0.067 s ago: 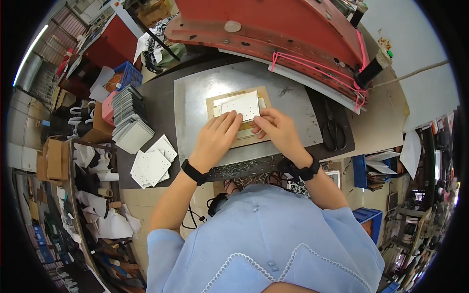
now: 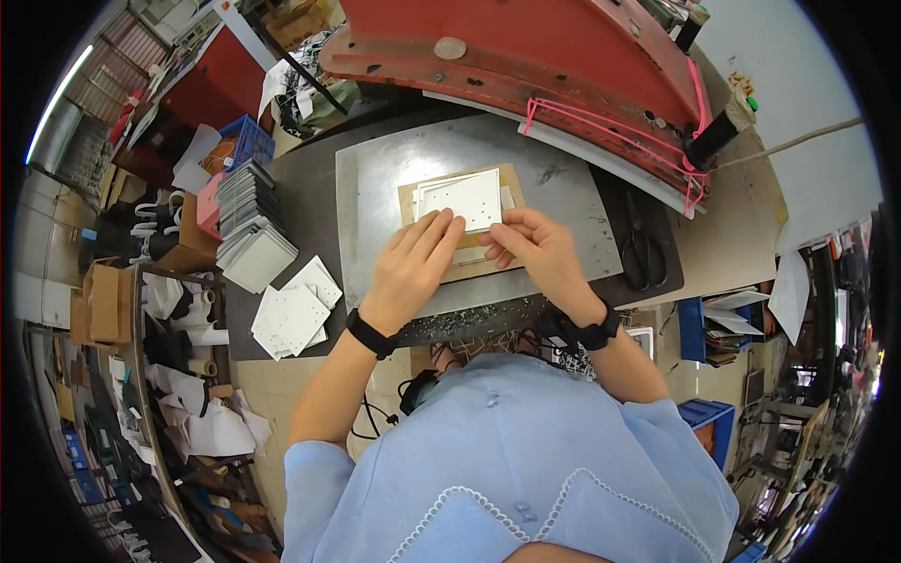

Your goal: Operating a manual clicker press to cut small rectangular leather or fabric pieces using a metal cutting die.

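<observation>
A white rectangular sheet with small dark holes [image 2: 465, 197] lies over a tan board [image 2: 407, 202] on the metal plate. Stretched and close together, the fingers of my left hand [image 2: 413, 267] rest flat along the sheet's near left edge. My right hand [image 2: 537, 249] pinches the sheet's near right corner between thumb and fingers. Pale edges show between sheet and board, but what they belong to is mostly covered. Both my wrists wear black bands.
A red machine arm [image 2: 507, 56] with pink cord overhangs the metal plate [image 2: 366, 253]. Black scissors [image 2: 644, 258] lie at right. At left are loose white perforated sheets [image 2: 289, 319] and a row of grey-white pieces [image 2: 253, 225]. Dark scraps litter the table's near edge.
The white sheet has shifted slightly left and lies a little squarer over the board. Both my hands stay almost where they were.
</observation>
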A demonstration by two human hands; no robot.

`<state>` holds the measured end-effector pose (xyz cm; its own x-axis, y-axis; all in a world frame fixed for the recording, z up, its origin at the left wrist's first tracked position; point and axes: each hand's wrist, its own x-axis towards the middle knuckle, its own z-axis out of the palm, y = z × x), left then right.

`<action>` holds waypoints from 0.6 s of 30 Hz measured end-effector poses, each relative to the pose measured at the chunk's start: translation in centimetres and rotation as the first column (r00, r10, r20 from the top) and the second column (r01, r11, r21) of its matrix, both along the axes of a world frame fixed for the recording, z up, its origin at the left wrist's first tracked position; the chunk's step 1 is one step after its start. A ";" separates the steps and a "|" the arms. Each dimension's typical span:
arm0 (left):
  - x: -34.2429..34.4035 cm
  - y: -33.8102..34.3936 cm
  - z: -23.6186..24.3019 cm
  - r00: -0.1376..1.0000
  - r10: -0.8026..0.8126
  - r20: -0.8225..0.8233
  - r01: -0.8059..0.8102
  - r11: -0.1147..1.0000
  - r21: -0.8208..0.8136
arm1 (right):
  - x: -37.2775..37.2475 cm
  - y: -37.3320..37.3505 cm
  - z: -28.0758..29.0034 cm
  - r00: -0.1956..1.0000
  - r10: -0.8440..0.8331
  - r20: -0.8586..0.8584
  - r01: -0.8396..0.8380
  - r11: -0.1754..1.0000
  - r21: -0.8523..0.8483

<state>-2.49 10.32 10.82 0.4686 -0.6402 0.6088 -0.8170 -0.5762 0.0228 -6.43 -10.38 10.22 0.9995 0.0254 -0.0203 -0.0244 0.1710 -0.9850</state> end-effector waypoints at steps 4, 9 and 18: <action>-1.1 0.3 2.6 0.992 -0.004 0.126 0.016 0.995 -0.098 | -1.6 -0.1 2.1 0.996 0.044 0.075 -0.045 0.999 0.008; -2.1 0.4 4.3 0.958 -0.011 0.288 0.058 0.986 -0.156 | -3.2 -0.1 3.2 0.973 0.024 0.229 -0.004 0.996 -0.088; -3.8 -0.7 4.2 0.997 -0.075 0.023 0.078 0.901 -0.426 | -4.8 -0.9 4.0 0.897 0.090 0.433 0.117 0.896 -0.429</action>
